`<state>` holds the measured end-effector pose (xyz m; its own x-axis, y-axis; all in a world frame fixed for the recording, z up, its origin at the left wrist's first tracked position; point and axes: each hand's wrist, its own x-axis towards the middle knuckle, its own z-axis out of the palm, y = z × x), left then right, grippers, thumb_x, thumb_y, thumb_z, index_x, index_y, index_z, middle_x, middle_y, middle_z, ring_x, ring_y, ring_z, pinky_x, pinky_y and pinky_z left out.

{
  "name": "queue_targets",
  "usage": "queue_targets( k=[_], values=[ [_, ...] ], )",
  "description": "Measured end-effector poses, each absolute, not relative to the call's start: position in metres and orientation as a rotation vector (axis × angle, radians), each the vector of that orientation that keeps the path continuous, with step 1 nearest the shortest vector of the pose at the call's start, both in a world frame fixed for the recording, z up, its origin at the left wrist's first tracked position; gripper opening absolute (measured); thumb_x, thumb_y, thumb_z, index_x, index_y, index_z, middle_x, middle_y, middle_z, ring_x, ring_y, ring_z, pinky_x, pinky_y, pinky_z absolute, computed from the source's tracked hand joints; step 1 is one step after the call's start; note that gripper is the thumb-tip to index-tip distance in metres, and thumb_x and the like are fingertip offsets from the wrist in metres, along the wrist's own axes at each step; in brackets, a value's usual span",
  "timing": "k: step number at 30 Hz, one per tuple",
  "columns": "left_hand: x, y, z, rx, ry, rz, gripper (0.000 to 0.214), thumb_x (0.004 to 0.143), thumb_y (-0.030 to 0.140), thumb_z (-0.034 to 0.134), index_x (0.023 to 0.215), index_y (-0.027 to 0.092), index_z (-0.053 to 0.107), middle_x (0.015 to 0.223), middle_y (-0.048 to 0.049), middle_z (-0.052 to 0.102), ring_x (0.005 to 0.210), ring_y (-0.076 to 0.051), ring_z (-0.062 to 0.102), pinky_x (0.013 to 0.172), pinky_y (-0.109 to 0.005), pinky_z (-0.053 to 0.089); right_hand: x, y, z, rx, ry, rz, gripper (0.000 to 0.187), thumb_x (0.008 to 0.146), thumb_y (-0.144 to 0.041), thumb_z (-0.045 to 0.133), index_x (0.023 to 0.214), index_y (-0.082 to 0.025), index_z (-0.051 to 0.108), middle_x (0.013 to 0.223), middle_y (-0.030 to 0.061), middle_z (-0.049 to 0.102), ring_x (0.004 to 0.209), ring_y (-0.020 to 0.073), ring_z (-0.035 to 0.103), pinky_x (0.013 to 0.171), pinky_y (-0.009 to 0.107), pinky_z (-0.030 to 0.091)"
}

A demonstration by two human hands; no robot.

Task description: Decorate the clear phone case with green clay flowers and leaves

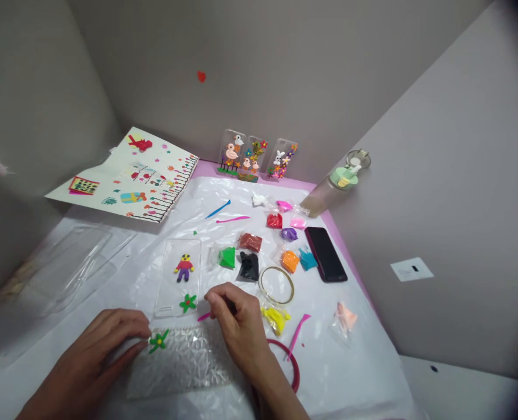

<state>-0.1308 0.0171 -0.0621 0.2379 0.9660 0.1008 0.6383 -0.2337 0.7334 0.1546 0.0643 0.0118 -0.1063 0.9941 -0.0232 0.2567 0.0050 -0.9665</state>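
Green clay flower (158, 341), yellow-centred, at left corner of a clear textured sheet (193, 361), just beside left hand (101, 343).

Done, judging by layout: clay figure (184, 268) (yellow head, red top, purple legs) plus red-centred flower (188, 303), both on clear phone case (166, 286). Case flat on white plastic sheeting (350, 379), just beyond textured sheet. Not on case yet: yellow-centred flower. Plenty of bare case around the pieces.

Grip, left: thumb and forefinger close together at flower's left side; can't tell whether clamped on petal, sheet edge or nothing. Right hand (241, 321): thumb and forefinger together above textured sheet's far edge, contents not visible. Pink tool (203, 317) mostly hidden behind it; held or lying, can't tell.

Materials: case smooth, see-through, rounded corners. Textured sheet faceted, glossy. Petals narrow, pointed; centres round. Green packet (227, 257), black packet (249, 266), yellow packet (276, 319): lumpy clay, crinkled film.
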Motion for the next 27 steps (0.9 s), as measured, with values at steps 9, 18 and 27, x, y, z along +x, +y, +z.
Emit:
queue_targets(
  k=[9, 18, 27],
  values=[
    [-0.133, 0.022, -0.074, 2.035, 1.400, 0.714, 0.015, 0.098, 0.047, 0.074, 0.106, 0.038, 0.083, 0.116, 0.0033, 0.079, 0.112, -0.022, 0.073, 0.097, -0.025, 0.060, 0.154, 0.064, 0.011, -1.355, -1.470, 1.197, 0.028, 0.102, -0.035, 0.061, 0.082, -0.018, 0.073, 0.074, 0.0001, 0.065, 0.071, 0.0127, 0.057, 0.068, 0.024, 0.040],
    [-0.112, 0.042, -0.041, 1.945, 1.293, 1.025, 0.010, 0.098, 0.041, 0.076, 0.105, 0.035, 0.081, 0.109, 0.0025, 0.081, 0.105, -0.023, 0.075, 0.095, -0.026, 0.061, 0.153, 0.068, 0.024, -1.240, -1.202, 1.444, 0.037, 0.095, -0.050, 0.070, 0.079, -0.017, 0.073, 0.066, 0.0013, 0.064, 0.070, 0.0151, 0.060, 0.071, 0.024, 0.047],
    [-0.057, 0.089, 0.020, 1.874, 1.206, 1.342, 0.009, 0.102, 0.044, 0.074, 0.106, 0.038, 0.078, 0.110, 0.0064, 0.080, 0.108, -0.014, 0.078, 0.100, -0.012, 0.057, 0.151, 0.079, 0.064, -1.191, -1.051, 1.363, 0.036, 0.078, -0.039, 0.090, 0.104, -0.020, 0.076, 0.081, -0.0009, 0.066, 0.064, 0.0101, 0.041, 0.059, 0.021, 0.035]
  ],
)
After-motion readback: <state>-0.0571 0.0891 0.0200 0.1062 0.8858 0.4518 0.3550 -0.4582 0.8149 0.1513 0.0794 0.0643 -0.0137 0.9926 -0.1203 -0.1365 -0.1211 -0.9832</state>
